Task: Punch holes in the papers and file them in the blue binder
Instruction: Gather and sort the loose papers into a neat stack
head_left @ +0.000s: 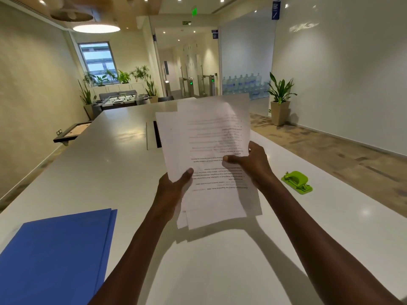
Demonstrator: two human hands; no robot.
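The long white table [92, 172] is stretching away down the room, taking up most of the floor here, and everything is happening at its near end. Lying flat on its near left corner is the blue binder [57, 256], closed, well apart from the hands. Above the middle of the table the person is holding up a loose sheaf of papers [211, 137], printed sheets fanning out unevenly, the text facing up and reading upside down from here, the whole stack lifted clear of the surface and throwing a shadow beneath it. The left hand [174, 188] is gripping the sheaf's lower left edge, thumb pressing on top and fingers tucked behind the sheets. The right hand [251, 164] is pinching the right edge higher up, thumb lying across the printed face, the other fingers curling round behind. Over to the right, the green hole punch [297, 182] is sitting on the table by itself, untouched, just beyond the right forearm. Further back, a potted plant [280, 100] is standing against the right wall.
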